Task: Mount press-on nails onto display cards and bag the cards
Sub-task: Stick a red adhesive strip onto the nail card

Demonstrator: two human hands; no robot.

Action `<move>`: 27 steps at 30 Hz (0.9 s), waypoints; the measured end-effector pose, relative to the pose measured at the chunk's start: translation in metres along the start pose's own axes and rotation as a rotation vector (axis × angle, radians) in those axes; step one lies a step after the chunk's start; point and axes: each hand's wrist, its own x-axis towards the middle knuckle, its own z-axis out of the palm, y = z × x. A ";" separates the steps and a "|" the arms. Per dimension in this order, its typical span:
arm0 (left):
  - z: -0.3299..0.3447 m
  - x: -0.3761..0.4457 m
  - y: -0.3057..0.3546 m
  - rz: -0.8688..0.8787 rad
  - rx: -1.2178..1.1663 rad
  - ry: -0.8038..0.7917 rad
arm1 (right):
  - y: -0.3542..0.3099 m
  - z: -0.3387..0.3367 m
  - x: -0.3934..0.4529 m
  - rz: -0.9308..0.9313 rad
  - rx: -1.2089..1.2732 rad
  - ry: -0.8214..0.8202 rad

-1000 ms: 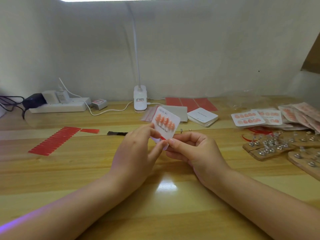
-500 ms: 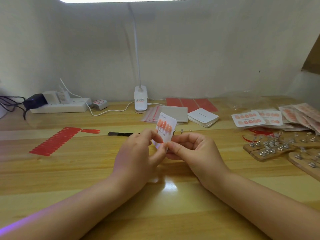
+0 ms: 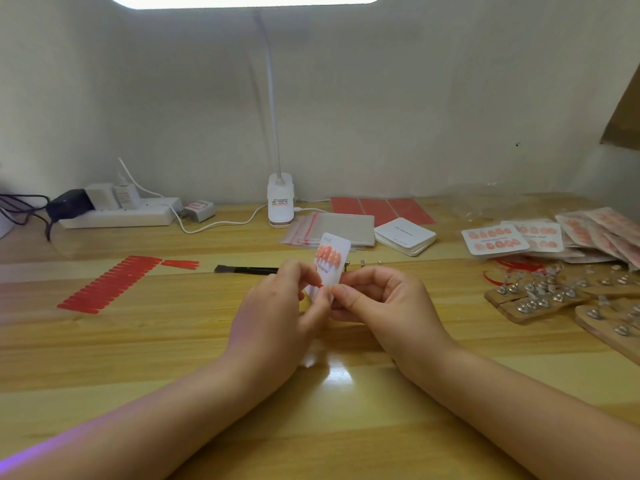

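Observation:
A white display card [image 3: 333,258] with a row of orange press-on nails stands nearly upright above the table's middle. My left hand [image 3: 277,317] pinches its lower left edge between thumb and fingers. My right hand [image 3: 381,303] pinches the lower right edge, fingers curled. A thin red strip shows at the card's bottom between my fingertips. Finished cards [image 3: 495,239] lie to the right, and a stack of blank cards [image 3: 405,235] and clear zip bags [image 3: 325,228] lie behind.
Red adhesive strips [image 3: 107,285] lie at left, red sheets [image 3: 381,209] at the back. A black tool [image 3: 246,270] lies behind my left hand. Wooden boards with metal nail stands [image 3: 540,299] fill the right. A clip lamp [image 3: 280,202] and a power strip [image 3: 117,214] line the wall.
The card has turned from facing me flat to more edge-on and dropped slightly. Both hands stay pinched on its lower edge.

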 end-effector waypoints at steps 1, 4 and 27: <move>0.000 0.000 0.000 0.001 -0.001 -0.002 | 0.000 0.000 0.000 0.000 0.000 0.000; 0.000 0.000 0.001 0.007 0.006 -0.016 | 0.000 0.000 0.000 0.004 -0.002 0.004; -0.013 0.007 0.000 0.443 0.118 0.099 | 0.003 -0.007 0.004 0.076 0.073 0.034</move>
